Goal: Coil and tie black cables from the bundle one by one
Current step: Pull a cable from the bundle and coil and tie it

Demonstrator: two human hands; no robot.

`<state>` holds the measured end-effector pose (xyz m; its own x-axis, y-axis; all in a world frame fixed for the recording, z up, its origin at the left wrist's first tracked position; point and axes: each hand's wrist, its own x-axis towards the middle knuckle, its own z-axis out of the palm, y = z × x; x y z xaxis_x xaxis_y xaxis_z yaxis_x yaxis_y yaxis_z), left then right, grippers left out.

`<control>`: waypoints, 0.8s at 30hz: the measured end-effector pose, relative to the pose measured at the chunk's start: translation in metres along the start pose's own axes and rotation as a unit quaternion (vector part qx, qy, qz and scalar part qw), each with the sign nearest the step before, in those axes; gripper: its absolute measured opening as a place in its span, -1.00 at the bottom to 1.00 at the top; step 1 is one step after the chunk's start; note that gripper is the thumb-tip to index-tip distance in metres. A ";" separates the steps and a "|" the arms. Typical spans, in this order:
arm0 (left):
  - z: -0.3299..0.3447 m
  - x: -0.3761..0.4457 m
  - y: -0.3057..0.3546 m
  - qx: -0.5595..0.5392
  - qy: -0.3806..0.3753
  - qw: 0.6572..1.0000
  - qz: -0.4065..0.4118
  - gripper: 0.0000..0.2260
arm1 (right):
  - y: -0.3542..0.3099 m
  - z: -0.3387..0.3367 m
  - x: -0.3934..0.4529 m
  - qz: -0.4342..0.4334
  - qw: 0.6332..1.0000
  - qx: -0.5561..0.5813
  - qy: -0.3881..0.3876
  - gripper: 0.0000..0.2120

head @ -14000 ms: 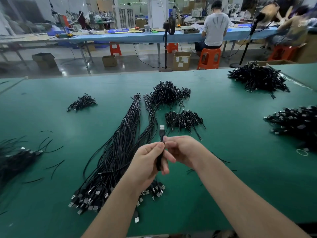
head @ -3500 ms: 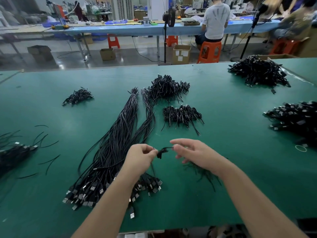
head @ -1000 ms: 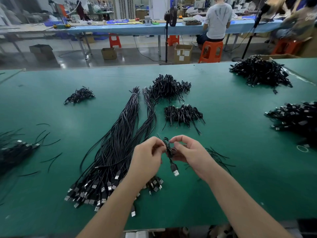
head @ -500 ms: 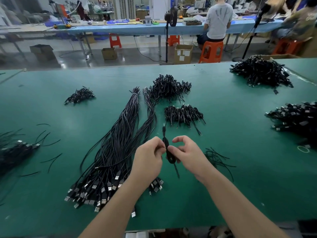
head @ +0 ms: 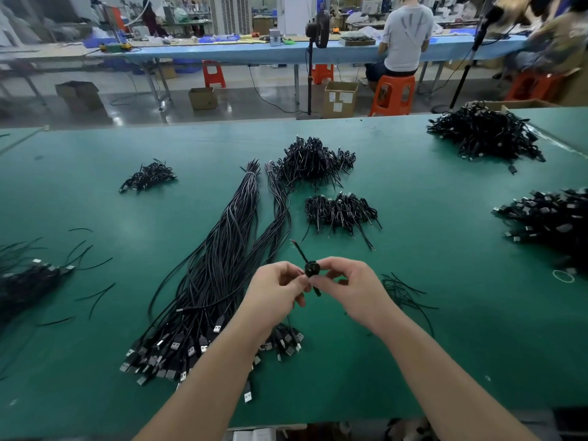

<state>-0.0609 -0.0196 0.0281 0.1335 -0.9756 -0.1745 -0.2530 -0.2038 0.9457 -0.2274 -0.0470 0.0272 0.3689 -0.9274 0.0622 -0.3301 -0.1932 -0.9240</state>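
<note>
**Tying in progress: one cable in hand, large bundle outstanding**

Holding a small coiled black cable point(head: 310, 269) above the green felt-topped work table point(head: 445, 329), the left hand point(head: 276, 291) and right hand point(head: 353, 286) both pinch it between thumb and fingertips. One free end sticks up and away from the coil, and a short tail hangs below it. This suggests the tie is being twisted shut, not yet finished.

Head view, completed work: small heaps of short black tied coils point(head: 340, 211) lie beyond the hands, with a larger heap point(head: 313, 162) farther back.

Head view, outstanding work: the long bundle of straight black cables with silver USB plugs point(head: 203, 291) lies just left of the hands, plugs nearest the person. Judged by its bulk, most of the task remains. Loose thin black tie wires point(head: 402, 289) lie right of the hands.
</note>
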 end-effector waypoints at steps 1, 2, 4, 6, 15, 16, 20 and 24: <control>0.001 0.000 -0.001 0.036 0.015 0.999 0.015 -0.88 | 0.000 0.002 0.000 0.006 1.000 0.005 -0.001 -0.94; 0.003 -0.001 0.000 0.080 0.034 0.995 0.041 -0.87 | 0.000 0.004 0.000 0.022 1.000 0.011 0.002 -0.95; 0.004 -0.004 -0.001 0.189 0.063 0.970 0.137 -0.85 | 0.001 0.006 0.002 0.088 0.995 0.054 0.002 -0.88; 0.005 -0.007 -0.003 0.327 0.080 0.900 0.275 -0.85 | 0.000 0.005 0.005 0.191 0.970 0.151 -0.024 -0.81; -0.005 -0.005 -0.006 0.185 0.053 0.969 0.156 -0.86 | 0.001 0.003 0.002 0.130 0.977 0.153 -0.076 -0.88; -0.008 -0.002 -0.004 0.131 0.035 0.987 0.086 -0.87 | 0.000 0.003 0.000 0.088 0.991 0.066 -0.077 -0.80; -0.013 -0.001 -0.005 -0.064 -0.052 0.995 -0.060 -0.90 | -0.001 0.009 -0.005 -0.035 0.996 -0.074 -0.030 -0.77; -0.008 -0.003 -0.006 0.023 0.013 1.000 -0.006 -0.90 | 0.002 0.014 -0.002 0.024 0.999 -0.007 -0.025 -0.95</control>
<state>-0.0520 -0.0152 0.0256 0.1611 -0.9708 -0.1779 -0.2941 -0.2193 0.9303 -0.2165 -0.0412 0.0202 0.3945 -0.9189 -0.0007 -0.3595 -0.1537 -0.9204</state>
